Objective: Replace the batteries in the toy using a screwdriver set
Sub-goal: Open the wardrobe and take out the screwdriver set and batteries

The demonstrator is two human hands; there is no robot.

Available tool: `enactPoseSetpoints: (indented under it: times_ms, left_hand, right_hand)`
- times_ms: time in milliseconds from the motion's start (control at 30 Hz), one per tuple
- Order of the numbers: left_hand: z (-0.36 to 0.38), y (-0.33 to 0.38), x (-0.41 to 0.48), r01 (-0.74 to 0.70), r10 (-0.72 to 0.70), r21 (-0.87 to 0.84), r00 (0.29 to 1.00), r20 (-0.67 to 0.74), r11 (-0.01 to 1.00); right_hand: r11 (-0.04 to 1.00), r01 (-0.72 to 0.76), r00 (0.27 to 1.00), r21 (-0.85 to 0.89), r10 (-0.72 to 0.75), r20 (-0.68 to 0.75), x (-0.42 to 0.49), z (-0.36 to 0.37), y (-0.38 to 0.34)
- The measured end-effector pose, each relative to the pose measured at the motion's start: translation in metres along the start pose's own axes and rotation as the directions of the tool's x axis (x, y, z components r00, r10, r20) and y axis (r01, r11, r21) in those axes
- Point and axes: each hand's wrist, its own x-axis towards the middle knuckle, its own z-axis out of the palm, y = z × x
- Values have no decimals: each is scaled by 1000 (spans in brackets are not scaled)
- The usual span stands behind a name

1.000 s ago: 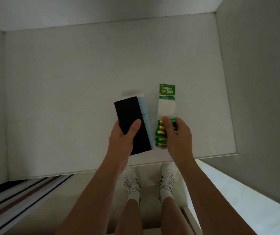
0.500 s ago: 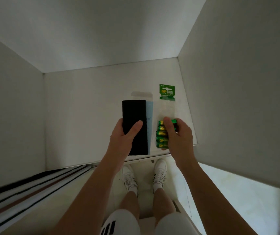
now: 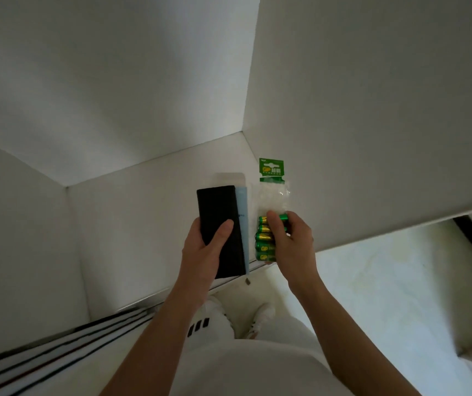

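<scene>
**Both hands full over a white shelf**

The left hand [image 3: 209, 247] grips a flat black case [image 3: 219, 221] from below, thumb laid across its front and fingers wrapped behind it. A pale blue sleeve [image 3: 242, 218] shows along the case's right edge, pressed against it. Whether the case is the screwdriver set cannot be told. The right hand [image 3: 289, 241] pinches a battery pack [image 3: 269, 212] just beside the case, thumb on the front of the top cell. Green and gold batteries [image 3: 264, 238] lie stacked crosswise in crinkled clear plastic, and a green header card [image 3: 271, 167] stands at the far end. Both items sit over the near edge of a white shelf [image 3: 143, 238], close to its right corner, with the case's lower end past the edge. Plain white walls [image 3: 371, 110] close the shelf in on three sides. Below are white shoes [image 3: 260, 318] on a pale floor [image 3: 386, 295]
</scene>
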Motion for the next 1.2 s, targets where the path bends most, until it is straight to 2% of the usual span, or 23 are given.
enactPoseSetpoints:
  times_ms: [267,433,567,700,967,1200]
  left_hand:
    - [29,12,-39,-25,16,101,996,90,995]
    - [45,5,-44,-38,-1,180,978,210,983]
    - [58,0,-44,-30,-61,252,936,346,967]
    - [76,-6,-48,-27,-126,293,862,490,956]
    - [120,-23,-67,-107,-227,405,686,691,908]
    - [186,-38,-87,-137,-289,443,585,758,886]
  right_hand:
    - [999,-19,998,30,21,-59,-37,-47,10]
    - [996,-31,989,79,42,-138,-60,-67,18]
    - [990,-62,957,130,96,-273,-83,-85,24]
    - [983,-100,915,151,151,-373,-108,-101,39]
    - [949,-134,786,287,278,-552,-151,-134,68]
    - [910,-66,597,410,365,-715,-157,-178,87]
